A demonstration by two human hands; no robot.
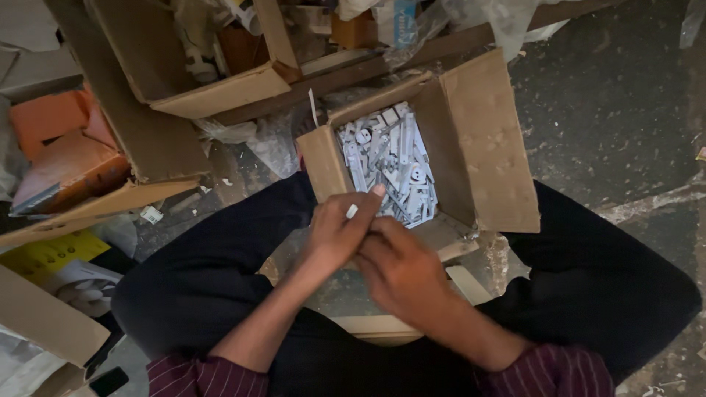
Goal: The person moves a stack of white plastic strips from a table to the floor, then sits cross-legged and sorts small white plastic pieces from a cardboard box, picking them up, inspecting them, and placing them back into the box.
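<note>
Left hand (340, 229): fingers curled, pinching a small white plastic piece (352, 211) at the fingertips, just over the near edge of the open box.
Right hand (397, 266): closed loosely, knuckles up, touching the left hand from the right; whether it grips anything cannot be told.
Cardboard box (485, 140): open, flaps spread, resting between the person's crossed legs (198, 272) in dark trousers.
White parts (387, 163): a loose heap filling the box, just beyond the hands.
Floor (618, 95): dark, gritty.
Larger carton (147, 81): open, upper left, amid orange packets (62, 147) and plastic wrap.
</note>
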